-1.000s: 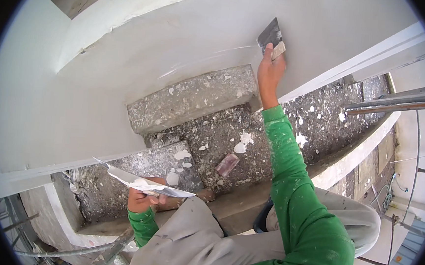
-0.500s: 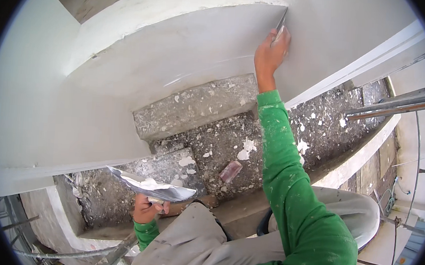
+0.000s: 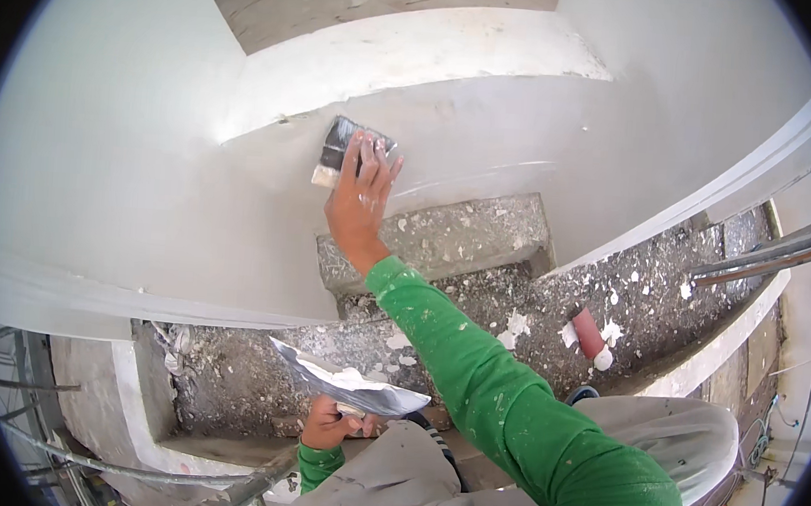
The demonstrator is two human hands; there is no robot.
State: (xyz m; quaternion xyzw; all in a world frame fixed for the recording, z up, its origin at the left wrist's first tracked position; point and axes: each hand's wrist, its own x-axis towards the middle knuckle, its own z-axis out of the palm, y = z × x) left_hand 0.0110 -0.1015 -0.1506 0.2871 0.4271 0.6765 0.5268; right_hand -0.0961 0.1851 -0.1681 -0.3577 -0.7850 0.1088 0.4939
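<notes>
My right hand [image 3: 363, 194], in a green sleeve, is closed on a putty knife [image 3: 337, 135] with a dark blade and pale handle, its fingertips over the blade against the grey-white curved wall [image 3: 480, 122] below a white ledge. Lower down, my left hand [image 3: 332, 422] grips the handle of a wide metal blade [image 3: 304, 363] loaded with white paste, held level above my lap. A speckled concrete block [image 3: 464, 224] juts from the foot of the wall below my right hand.
The debris-strewn floor [image 3: 227, 382] holds white splatters and a red cylinder [image 3: 588, 332]. Metal pipes [image 3: 763, 254] cross at the right; scaffold tubes [image 3: 118, 466] stand at lower left. A cable coil [image 3: 761, 442] lies at the far right. My grey-trousered knees are bent below.
My right hand has moved left and down with the putty knife, from the right corner to mid-wall. My left hand and its loaded blade have shifted right and down. The view has shifted.
</notes>
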